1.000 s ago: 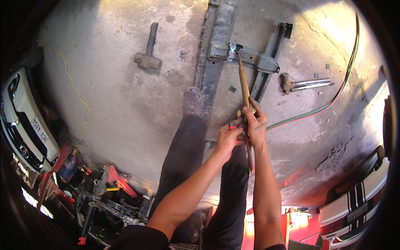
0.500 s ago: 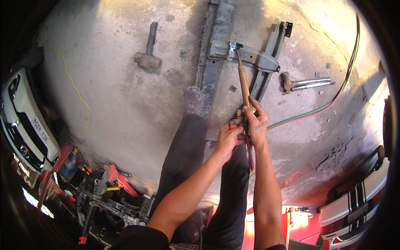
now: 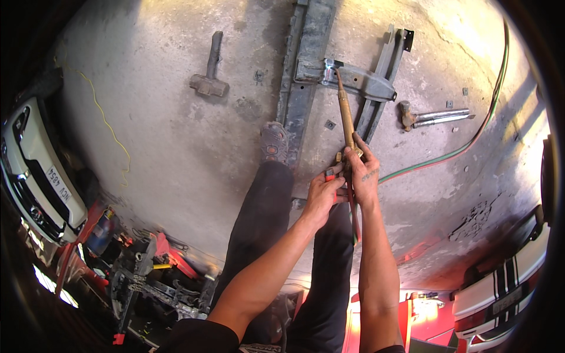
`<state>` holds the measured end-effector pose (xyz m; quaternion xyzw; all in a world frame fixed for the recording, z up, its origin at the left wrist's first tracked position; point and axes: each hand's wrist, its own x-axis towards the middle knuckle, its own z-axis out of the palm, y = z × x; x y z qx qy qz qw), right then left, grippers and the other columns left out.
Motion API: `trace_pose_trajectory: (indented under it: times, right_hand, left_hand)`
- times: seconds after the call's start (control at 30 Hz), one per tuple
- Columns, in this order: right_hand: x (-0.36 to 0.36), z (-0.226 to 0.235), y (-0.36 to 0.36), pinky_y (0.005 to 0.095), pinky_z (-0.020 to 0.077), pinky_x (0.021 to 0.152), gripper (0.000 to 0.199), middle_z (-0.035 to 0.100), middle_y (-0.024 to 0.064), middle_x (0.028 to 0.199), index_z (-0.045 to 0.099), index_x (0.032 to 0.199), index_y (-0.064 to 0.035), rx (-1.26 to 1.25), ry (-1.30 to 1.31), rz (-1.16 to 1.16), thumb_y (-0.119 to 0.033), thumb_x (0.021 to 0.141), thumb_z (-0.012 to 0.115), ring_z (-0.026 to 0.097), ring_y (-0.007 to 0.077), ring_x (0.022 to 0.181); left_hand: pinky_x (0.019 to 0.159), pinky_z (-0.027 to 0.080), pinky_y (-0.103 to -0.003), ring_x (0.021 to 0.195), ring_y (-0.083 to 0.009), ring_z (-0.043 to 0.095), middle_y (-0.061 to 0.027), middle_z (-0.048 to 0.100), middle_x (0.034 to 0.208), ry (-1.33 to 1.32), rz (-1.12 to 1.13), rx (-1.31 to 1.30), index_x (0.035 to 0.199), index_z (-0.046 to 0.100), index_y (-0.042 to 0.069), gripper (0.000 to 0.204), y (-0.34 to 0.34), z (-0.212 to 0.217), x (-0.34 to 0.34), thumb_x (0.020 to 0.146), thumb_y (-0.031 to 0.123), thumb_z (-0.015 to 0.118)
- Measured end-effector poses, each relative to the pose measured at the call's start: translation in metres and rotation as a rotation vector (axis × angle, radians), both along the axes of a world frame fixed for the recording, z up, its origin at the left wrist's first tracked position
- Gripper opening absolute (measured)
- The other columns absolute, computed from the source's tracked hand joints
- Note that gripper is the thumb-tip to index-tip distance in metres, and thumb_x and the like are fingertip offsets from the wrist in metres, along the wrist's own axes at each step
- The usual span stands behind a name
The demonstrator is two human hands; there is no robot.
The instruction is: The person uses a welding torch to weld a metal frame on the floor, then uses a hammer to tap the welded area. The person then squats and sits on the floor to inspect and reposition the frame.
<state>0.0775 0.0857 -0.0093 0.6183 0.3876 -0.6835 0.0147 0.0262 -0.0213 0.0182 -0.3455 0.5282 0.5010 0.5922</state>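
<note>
A brass gas torch (image 3: 345,112) is gripped by my right hand (image 3: 365,176), its fingers wrapped round the body near the valves. The torch's thin bent tip points away from me, at a bare shiny patch (image 3: 331,72) on a grey steel frame (image 3: 315,44). No flame can be made out. My left hand (image 3: 321,197) is closed at the torch's rear end, beside a red part (image 3: 330,175); its fingers partly hide what they grip. Red and green hoses (image 3: 406,172) hang below the hands and run off to the right. My left shoe (image 3: 275,143) rests against the frame's long beam.
A sledgehammer (image 3: 210,82) lies on the concrete floor to the left. Right of the frame lie a small hammer (image 3: 407,116) and a chisel-like bar (image 3: 444,117). A car's front (image 3: 44,170) stands at far left, with metal parts (image 3: 141,276) heaped at lower left.
The torch tip has shifted very slightly to the right over the frame. Both hands keep the same hold.
</note>
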Motion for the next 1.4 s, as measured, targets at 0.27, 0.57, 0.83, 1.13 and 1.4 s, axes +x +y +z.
trace_pose_trajectory:
  times: [0.27,0.57,0.83,1.13,1.4]
  right_hand:
    - [-0.0042,0.0067,0.0011,0.0227,0.0449,0.059,0.053,0.065,0.0017,0.087,0.055,0.142,0.0009,-0.051,0.029,-0.065,-0.016,0.093,0.069,0.055,0.0067,0.069]
    - [-0.0043,0.0045,0.0007,0.0225,0.0429,0.057,0.054,0.064,0.0016,0.085,0.055,0.142,0.0019,-0.002,-0.005,-0.007,-0.017,0.093,0.068,0.052,0.0064,0.067]
    - [-0.0052,0.0035,-0.0006,0.0215,0.0414,0.054,0.054,0.064,0.0013,0.083,0.053,0.144,0.0017,-0.014,0.011,-0.032,-0.016,0.094,0.068,0.052,0.0053,0.064]
    - [-0.0018,0.0003,-0.0005,0.0209,0.0384,0.051,0.054,0.063,-0.0006,0.079,0.054,0.144,0.0004,0.007,0.004,-0.022,-0.017,0.094,0.068,0.048,0.0039,0.059]
    - [-0.0051,0.0049,0.0018,0.0214,0.0379,0.05,0.054,0.062,-0.0007,0.078,0.054,0.143,0.0001,-0.023,0.004,-0.042,-0.016,0.094,0.067,0.048,0.0037,0.059]
  left_hand:
    - [0.069,0.059,-0.034,0.078,-0.0179,0.068,-0.0056,0.064,0.102,-0.001,0.0,0.011,0.136,0.053,-0.001,0.04,0.0004,0.0011,-0.0017,0.097,0.01,0.057]
    - [0.07,0.059,-0.034,0.077,-0.0174,0.068,-0.0054,0.064,0.103,0.002,-0.017,-0.001,0.137,0.053,-0.001,0.041,0.0009,0.0048,-0.0052,0.097,0.01,0.057]
    - [0.071,0.059,-0.035,0.079,-0.0185,0.068,-0.006,0.063,0.104,-0.004,-0.018,0.014,0.138,0.052,-0.002,0.042,0.0015,0.0061,-0.0054,0.098,0.01,0.056]
    - [0.07,0.059,-0.035,0.078,-0.0182,0.068,-0.0056,0.063,0.103,-0.014,-0.008,0.051,0.138,0.051,-0.001,0.042,0.0021,0.004,-0.0036,0.098,0.01,0.056]
    - [0.078,0.059,-0.037,0.097,-0.0191,0.068,-0.0098,0.064,0.118,-0.019,-0.078,0.042,0.138,0.053,-0.001,0.04,0.0004,0.002,-0.0049,0.1,0.012,0.054]
